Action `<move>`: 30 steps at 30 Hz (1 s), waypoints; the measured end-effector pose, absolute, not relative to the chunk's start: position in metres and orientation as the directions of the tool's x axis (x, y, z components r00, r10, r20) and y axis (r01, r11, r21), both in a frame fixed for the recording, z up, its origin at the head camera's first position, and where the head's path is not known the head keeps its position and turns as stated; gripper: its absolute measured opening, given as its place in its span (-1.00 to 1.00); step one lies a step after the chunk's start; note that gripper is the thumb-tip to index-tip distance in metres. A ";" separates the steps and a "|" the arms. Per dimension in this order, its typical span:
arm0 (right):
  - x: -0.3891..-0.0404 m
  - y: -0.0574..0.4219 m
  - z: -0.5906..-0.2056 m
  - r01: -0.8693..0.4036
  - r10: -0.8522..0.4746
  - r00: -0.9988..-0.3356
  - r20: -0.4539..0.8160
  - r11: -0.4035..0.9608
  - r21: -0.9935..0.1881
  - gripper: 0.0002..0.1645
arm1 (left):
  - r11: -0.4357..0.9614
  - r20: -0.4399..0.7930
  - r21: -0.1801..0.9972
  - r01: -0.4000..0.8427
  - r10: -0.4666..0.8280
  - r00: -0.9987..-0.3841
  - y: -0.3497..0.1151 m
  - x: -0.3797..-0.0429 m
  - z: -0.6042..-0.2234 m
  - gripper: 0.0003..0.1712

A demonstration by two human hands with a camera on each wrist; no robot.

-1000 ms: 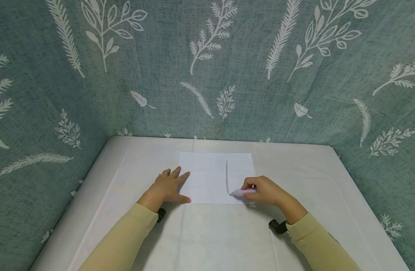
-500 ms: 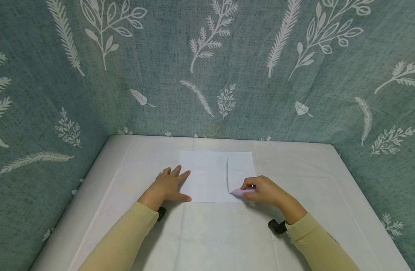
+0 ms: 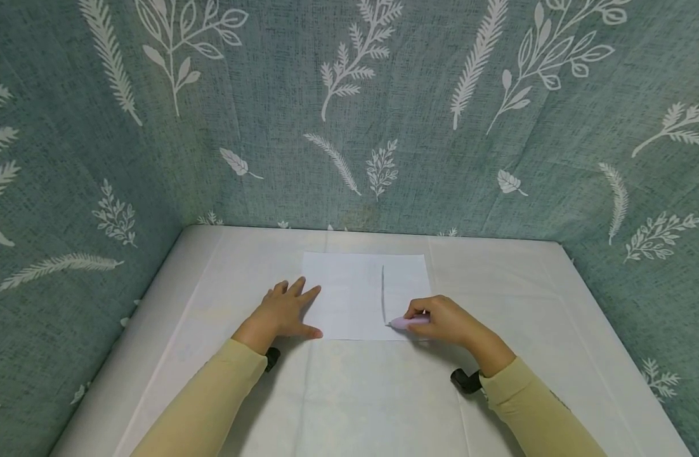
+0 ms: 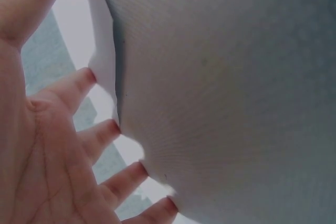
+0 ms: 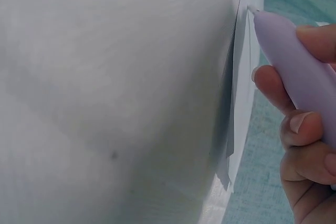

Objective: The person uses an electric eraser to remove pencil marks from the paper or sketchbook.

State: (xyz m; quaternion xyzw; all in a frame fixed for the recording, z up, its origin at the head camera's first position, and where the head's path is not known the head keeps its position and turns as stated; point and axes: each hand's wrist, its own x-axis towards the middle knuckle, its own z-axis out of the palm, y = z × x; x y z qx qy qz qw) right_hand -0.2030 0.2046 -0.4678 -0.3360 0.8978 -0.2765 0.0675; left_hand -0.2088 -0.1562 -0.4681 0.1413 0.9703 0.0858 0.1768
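A white sheet of paper (image 3: 344, 298) lies on the table. A thin grey line (image 3: 383, 292) runs down its right half; whether it is a mark or a slit I cannot tell. My left hand (image 3: 283, 311) rests with spread fingers at the sheet's left edge, fingertips (image 4: 86, 76) on the paper. My right hand (image 3: 443, 319) pinches a thick lilac pen-shaped tool (image 3: 408, 322) between thumb and fingers. The tool's small pointed tip meets the paper at the line's lower end, near the front edge. In the right wrist view, the lilac body (image 5: 294, 61) slants within the fingers.
A white cloth (image 3: 372, 406) covers the table. Green fabric with white leaf prints (image 3: 269, 127) hangs behind and along both sides. A black wrist device (image 3: 465, 381) sits under the right wrist, another (image 3: 272, 359) by the left.
The view shifts very slightly. Both hands, the paper and the lilac tool keep nearly the same places, with the tip staying at the line's lower end.
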 end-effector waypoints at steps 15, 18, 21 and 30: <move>-0.204 0.206 -0.466 -0.565 -0.626 -0.777 0.072 0.642 -0.519 -0.92 | 0.947 -0.328 0.221 0.233 0.297 -0.897 -0.156 -0.209 -0.467 0.22; -0.204 0.205 -0.466 -0.566 -0.636 -0.769 0.063 0.633 -0.528 -0.92 | 0.948 -0.327 0.221 0.231 0.295 -0.898 -0.156 -0.209 -0.467 0.22; -0.205 0.204 -0.467 -0.570 -0.636 -0.768 0.069 0.631 -0.526 -0.92 | 0.949 -0.328 0.218 0.230 0.293 -0.898 -0.156 -0.209 -0.467 0.22; -0.205 0.201 -0.465 -0.574 -0.620 -0.780 0.084 0.656 -0.490 -0.92 | 0.948 -0.328 0.213 0.235 0.296 -0.897 -0.156 -0.208 -0.466 0.21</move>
